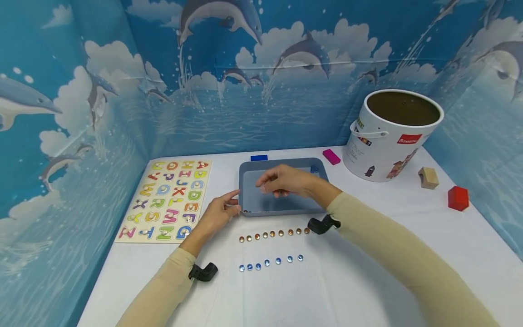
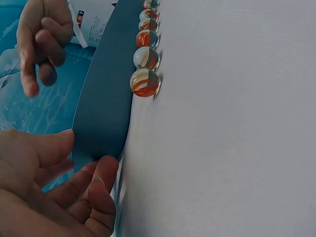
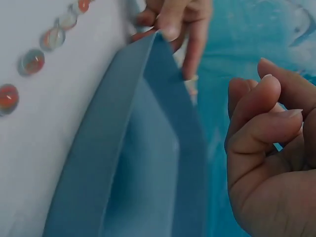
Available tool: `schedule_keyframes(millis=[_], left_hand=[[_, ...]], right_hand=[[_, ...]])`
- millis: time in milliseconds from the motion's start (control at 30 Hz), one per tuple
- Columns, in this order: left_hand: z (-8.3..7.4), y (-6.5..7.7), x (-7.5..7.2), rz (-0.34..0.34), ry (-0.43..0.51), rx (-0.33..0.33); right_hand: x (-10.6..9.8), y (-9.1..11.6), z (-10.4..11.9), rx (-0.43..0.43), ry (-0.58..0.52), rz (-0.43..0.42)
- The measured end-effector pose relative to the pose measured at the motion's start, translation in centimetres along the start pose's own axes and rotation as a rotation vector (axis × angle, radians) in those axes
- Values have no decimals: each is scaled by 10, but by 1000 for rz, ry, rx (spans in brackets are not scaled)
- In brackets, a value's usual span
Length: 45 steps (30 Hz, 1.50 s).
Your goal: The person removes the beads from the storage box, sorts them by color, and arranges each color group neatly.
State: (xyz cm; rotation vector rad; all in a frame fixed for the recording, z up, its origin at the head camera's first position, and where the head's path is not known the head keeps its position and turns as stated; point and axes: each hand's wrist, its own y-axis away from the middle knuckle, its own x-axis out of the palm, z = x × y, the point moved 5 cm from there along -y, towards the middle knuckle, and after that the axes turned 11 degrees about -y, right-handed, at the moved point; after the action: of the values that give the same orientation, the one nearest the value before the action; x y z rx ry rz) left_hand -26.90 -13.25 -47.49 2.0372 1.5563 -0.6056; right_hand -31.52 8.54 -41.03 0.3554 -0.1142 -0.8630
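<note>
A grey-blue tray (image 1: pixel 286 211) lies at the middle of the white table. My left hand (image 1: pixel 219 217) touches its near left corner from outside, fingertips against the wall. Over the tray floats my right hand (image 1: pixel 286 180), fingers loosely bent; I see nothing in it, though its fingertips are partly hidden. Several blue marbles (image 1: pixel 314 169) sit in the tray's far right corner. On the table before the tray runs a row of clear marbles with orange swirls (image 1: pixel 273 234), seen closer as glass marbles (image 2: pixel 145 82) in the left wrist view. A row of blue marbles (image 1: pixel 267 262) lies nearer me.
A wooden alphabet puzzle board (image 1: pixel 163 200) lies left of the tray. At the back right stands a white bucket (image 1: pixel 380 150). Around it are a magenta block (image 1: pixel 331 156), a wooden arch block (image 1: pixel 428 178) and a red block (image 1: pixel 458 198). Behind the tray lies a blue block (image 1: pixel 259 158).
</note>
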Motion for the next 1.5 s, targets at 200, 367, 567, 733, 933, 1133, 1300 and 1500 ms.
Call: schedule_keyframes(millis=[200,367,567,733,933,1133,1300,1500], left_hand=[[0,0,1,19,1,9],[-1,1,0,17,6,6],[-1,0,1,15,12,2],[0,0,1,8,2,-4],[-1,1,0,3,4,-6],[-2,1,-1,4,9,-4],[-2,1,-2,7,16,-2],[-1,0,-1,12,14,0]], right_hand=[[20,-46,-19,125,102,56],[37,-60,-24,128,239,52],[48,-64,-27,128,307,18],[53,-66,-28,117,329,3],[53,-70,-30,126,309,-13],[50,-69,-33,130,209,-11],[49,-67,-35,132,131,3],[48,-65,-38,124,102,31]])
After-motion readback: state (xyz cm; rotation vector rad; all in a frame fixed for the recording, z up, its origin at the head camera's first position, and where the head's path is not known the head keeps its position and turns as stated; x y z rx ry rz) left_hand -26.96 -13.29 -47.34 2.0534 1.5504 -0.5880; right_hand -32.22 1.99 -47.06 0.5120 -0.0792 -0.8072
